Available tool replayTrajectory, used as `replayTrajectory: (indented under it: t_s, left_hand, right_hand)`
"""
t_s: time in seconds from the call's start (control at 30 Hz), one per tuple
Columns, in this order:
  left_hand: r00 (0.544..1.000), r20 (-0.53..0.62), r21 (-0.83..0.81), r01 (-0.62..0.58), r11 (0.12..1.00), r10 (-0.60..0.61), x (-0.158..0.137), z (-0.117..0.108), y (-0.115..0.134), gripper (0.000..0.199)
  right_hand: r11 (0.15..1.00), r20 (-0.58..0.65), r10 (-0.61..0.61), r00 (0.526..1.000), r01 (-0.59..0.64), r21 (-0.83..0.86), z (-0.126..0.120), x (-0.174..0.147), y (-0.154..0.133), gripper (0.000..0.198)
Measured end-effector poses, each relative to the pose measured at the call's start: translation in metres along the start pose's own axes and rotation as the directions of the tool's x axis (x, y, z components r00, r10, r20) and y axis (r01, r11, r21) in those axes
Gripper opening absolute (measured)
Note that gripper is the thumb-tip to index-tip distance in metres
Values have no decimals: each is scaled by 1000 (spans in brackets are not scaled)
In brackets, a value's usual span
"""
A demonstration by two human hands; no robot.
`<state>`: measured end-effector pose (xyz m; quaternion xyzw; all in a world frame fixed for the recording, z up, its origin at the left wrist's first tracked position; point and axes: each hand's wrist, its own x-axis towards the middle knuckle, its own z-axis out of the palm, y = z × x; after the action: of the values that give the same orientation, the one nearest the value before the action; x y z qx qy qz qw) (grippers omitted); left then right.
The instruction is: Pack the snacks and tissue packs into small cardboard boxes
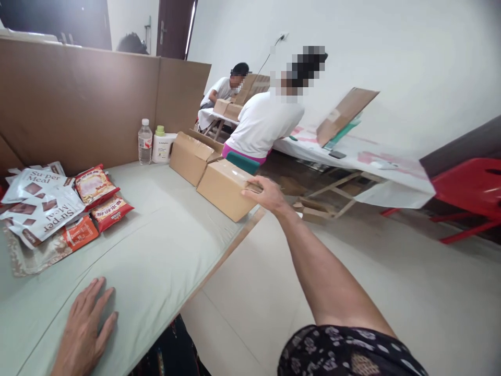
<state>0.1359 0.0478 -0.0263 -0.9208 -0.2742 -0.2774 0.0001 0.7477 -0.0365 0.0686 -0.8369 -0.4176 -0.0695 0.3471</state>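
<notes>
My right hand [268, 194] reaches out to the table's edge, its fingers curled over the near end of a brown cardboard box [225, 190]. Another cardboard box [191, 156] adjoins it on the far side. My left hand [88, 324] lies flat on the pale green tablecloth [156, 224], fingers stretched out and holding nothing. Beyond it lie several white "Super Meal" pouches [50, 209], two red snack packets [96, 188] one behind the other, and a clear and orange bag [80, 235] partly under the pouches.
A clear plastic bottle [145, 143] and a white bottle with a green cap [160, 145] stand before a tall cardboard panel [97, 104]. Two people in white shirts sit at other tables. A red chair [469, 185] is at the right. Tiled floor [250, 292] lies beyond the table edge.
</notes>
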Motion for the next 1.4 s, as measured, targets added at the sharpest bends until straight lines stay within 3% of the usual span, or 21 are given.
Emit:
replayTrajectory:
  t_s: [0.1, 0.2, 0.27, 0.37, 0.53, 0.63, 0.73, 0.83, 0.93, 1.0, 1.07, 1.13, 1.23, 1.4]
  left_hand:
    - [1000, -9, 6, -20, 1000, 20, 0, 2, -2, 37]
    - [1000, 10, -32, 5, 999, -5, 0, 3, 0, 35]
    - [996, 86, -48, 40, 998, -36, 1, 0, 8, 35]
    - [965, 251, -42, 94, 995, -81, 2, -11, 26, 37]
    - [924, 369, -50, 130, 990, -102, -10, -41, 42, 42]
    - [922, 361, -31, 165, 986, -143, -33, -73, 29, 39]
    - [922, 245, 65, 292, 954, -299, -52, -116, -14, 37]
    - [872, 12, 174, 480, 860, -489, -41, -165, -86, 40]
    - [780, -233, 212, 624, 752, -581, 1, -207, -163, 56]
    - [731, -310, 203, 675, 709, -607, 34, -226, -203, 67]
    - [713, -288, 194, 697, 690, -639, 60, -237, -228, 69]
    - [718, -220, 185, 695, 695, -660, 73, -242, -239, 62]
    - [734, -158, 189, 679, 709, -661, 70, -246, -236, 62]
    - [791, -208, 259, 611, 748, -575, 10, -267, -187, 46]
  right_hand:
    - [995, -121, 11, 993, -23, -99, -4, -14, -7, 53]
    - [984, -294, -44, 955, -9, -177, -1, -45, -21, 49]
    - [981, -247, -154, 957, 117, -156, 17, -71, -37, 39]
    - [930, 14, -367, 930, 367, -19, 71, -114, -75, 32]
    - [816, 383, -574, 723, 541, 202, 173, -191, -175, 38]
    - [730, 446, -675, 588, 621, 286, 200, -229, -227, 47]
    - [633, 407, -767, 496, 690, 351, 207, -254, -250, 49]
    - [603, 361, -794, 489, 707, 369, 207, -264, -250, 48]
    - [600, 339, -798, 498, 702, 383, 208, -265, -247, 47]
    - [602, 335, -798, 502, 698, 389, 208, -264, -247, 46]
    - [605, 333, -795, 507, 693, 391, 206, -263, -250, 45]
    - [605, 332, -795, 507, 691, 394, 205, -262, -253, 44]
    - [605, 332, -796, 507, 686, 404, 202, -260, -256, 43]
    - [633, 339, -774, 534, 644, 430, 199, -259, -260, 43]
